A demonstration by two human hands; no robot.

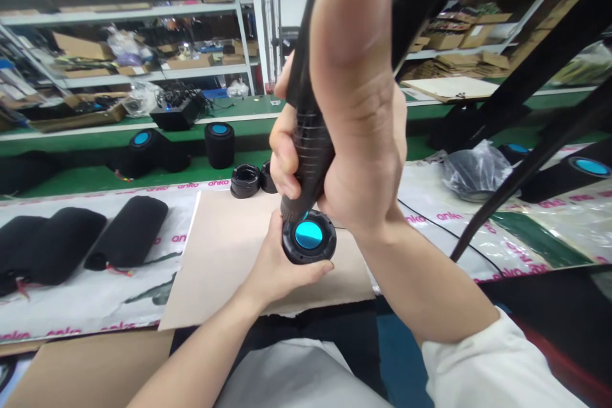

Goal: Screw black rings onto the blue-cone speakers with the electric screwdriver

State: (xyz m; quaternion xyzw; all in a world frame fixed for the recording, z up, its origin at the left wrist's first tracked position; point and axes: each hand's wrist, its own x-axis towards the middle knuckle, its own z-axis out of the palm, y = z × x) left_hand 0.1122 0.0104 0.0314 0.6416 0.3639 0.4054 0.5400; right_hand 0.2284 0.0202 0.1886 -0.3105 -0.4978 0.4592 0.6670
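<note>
While left hand [271, 262] holds round black unit with blue face [308, 235] above cardboard sheet [224, 261], right hand [361, 162] encloses black handheld tool [313, 146]. Left grip: thumb and fingers pinching unit's sides. Right grip: fingers wrapped round tool, thumb extended along it. Tool's lower end at unit's 11 o'clock rim; contact indistinct. Relative to unit, on counter [191, 172]: black rings [245, 181] at 10 o'clock, black cylinders [128, 231] at 9.

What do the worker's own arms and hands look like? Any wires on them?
No wires show. The left grip and right grip are ordinary bare hands, with no gloves or rings visible. The right arm has a loose white sleeve above a bare forearm; the left forearm shows no sleeve.
</note>
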